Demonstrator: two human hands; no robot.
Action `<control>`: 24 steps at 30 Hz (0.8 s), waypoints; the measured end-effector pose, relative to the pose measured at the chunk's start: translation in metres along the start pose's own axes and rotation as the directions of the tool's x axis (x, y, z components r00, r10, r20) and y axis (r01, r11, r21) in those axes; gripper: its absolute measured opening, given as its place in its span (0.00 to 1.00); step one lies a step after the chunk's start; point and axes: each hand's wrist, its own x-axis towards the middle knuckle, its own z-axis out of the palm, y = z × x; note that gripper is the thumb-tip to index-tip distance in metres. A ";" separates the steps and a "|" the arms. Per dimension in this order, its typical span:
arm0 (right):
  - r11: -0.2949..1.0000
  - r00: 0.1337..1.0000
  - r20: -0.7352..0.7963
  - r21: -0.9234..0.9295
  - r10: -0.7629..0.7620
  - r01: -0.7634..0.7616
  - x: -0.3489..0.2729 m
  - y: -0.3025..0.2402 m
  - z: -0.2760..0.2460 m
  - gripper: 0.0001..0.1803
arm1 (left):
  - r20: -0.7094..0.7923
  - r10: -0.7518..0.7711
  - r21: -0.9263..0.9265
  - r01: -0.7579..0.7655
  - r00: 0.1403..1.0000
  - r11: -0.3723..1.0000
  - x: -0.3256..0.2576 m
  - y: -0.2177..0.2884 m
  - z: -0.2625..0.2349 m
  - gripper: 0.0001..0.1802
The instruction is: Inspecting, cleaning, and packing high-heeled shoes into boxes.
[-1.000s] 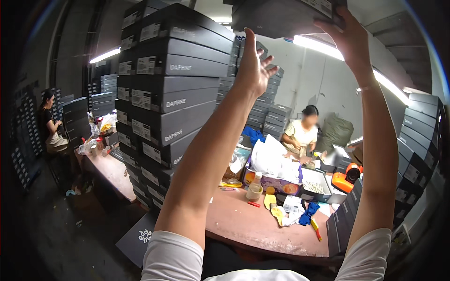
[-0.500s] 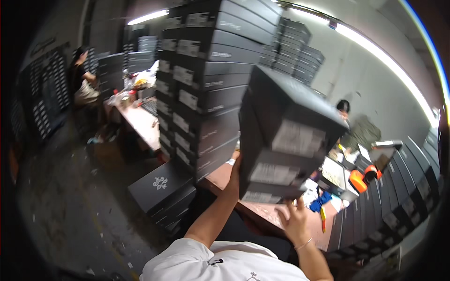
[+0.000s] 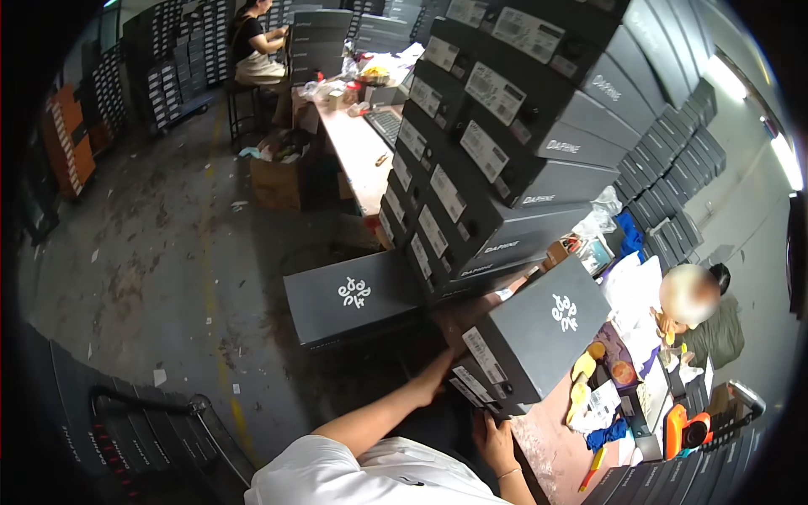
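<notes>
A short stack of dark grey shoe boxes (image 3: 547, 324) is between my hands, over the near part of the pink table (image 3: 539, 442). Its top lid carries a white flower-like mark, and white labels show on the end facing me. My left hand (image 3: 444, 360) is against the stack's left side, its fingers hidden behind the boxes. Under the near lower corner, my right hand (image 3: 495, 442) has its fingers curled at the bottom box. Whether the stack rests on the table, I cannot tell. Just beyond it rises a tall pile of similar shoe boxes (image 3: 505, 227).
A separate shoe box (image 3: 353, 295) lies low, left of the pile. On the table are an orange tape dispenser (image 3: 686, 429), a yellow-red cutter (image 3: 592, 470) and blue cloth (image 3: 608, 435). A co-worker (image 3: 692, 299) sits across; another person (image 3: 257, 46) works far left. A trolley handle (image 3: 198, 406) stands lower left.
The held shoe boxes have come down from in front of the tall pile to table level. My right hand has closed in under their near corner. The view has swung left and downward.
</notes>
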 end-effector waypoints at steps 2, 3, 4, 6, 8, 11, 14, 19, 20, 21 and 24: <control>0.988 0.992 0.083 0.115 0.093 -0.102 -0.004 -0.007 -0.015 0.25 | 0.043 -0.112 -0.212 0.119 0.993 0.970 -0.022 -0.015 0.012 0.42; 0.982 1.000 0.026 0.190 0.006 -0.011 -0.009 0.012 -0.011 0.20 | 0.087 -0.074 -0.321 0.099 0.993 0.942 -0.021 -0.018 0.012 0.44; 0.866 0.973 0.043 0.449 0.226 -0.221 -0.024 0.037 0.002 0.19 | 0.103 0.005 -0.377 0.035 0.995 0.926 -0.017 -0.021 0.012 0.45; 0.211 0.734 0.261 0.850 0.627 -0.482 -0.019 0.022 -0.013 0.19 | 0.073 0.016 -0.399 0.015 0.997 0.917 -0.014 -0.021 0.015 0.44; -0.120 0.750 0.300 0.951 0.590 -0.285 -0.012 0.031 -0.005 0.25 | -0.014 0.032 -0.402 -0.035 0.999 0.915 -0.016 -0.017 0.022 0.41; 0.029 0.916 0.216 0.971 0.337 -0.239 0.038 0.027 0.017 0.29 | -0.175 0.191 -0.388 -0.246 0.966 0.888 -0.016 0.024 0.028 0.35; -0.273 0.935 0.268 0.941 0.234 -0.201 0.102 -0.028 0.005 0.30 | -0.178 0.495 -0.337 -0.526 0.850 0.781 -0.014 0.067 0.027 0.37; 0.067 0.879 0.259 0.948 0.401 -0.310 0.096 -0.003 -0.010 0.37 | 0.080 0.968 0.508 -0.846 0.236 0.164 -0.055 0.101 0.047 0.30; 0.103 0.853 0.210 0.951 0.478 -0.292 0.091 0.003 -0.017 0.38 | 0.067 0.960 0.381 -0.896 0.272 0.227 -0.052 0.116 0.048 0.29; 0.132 0.813 0.166 0.950 0.558 -0.284 0.080 0.009 -0.023 0.39 | 0.061 0.944 0.250 -0.921 0.323 0.299 -0.047 0.131 0.048 0.27; 0.173 0.847 -0.005 0.979 0.532 -0.103 0.101 -0.011 -0.069 0.41 | 0.138 0.979 0.515 -0.855 0.149 0.058 -0.030 0.168 0.057 0.24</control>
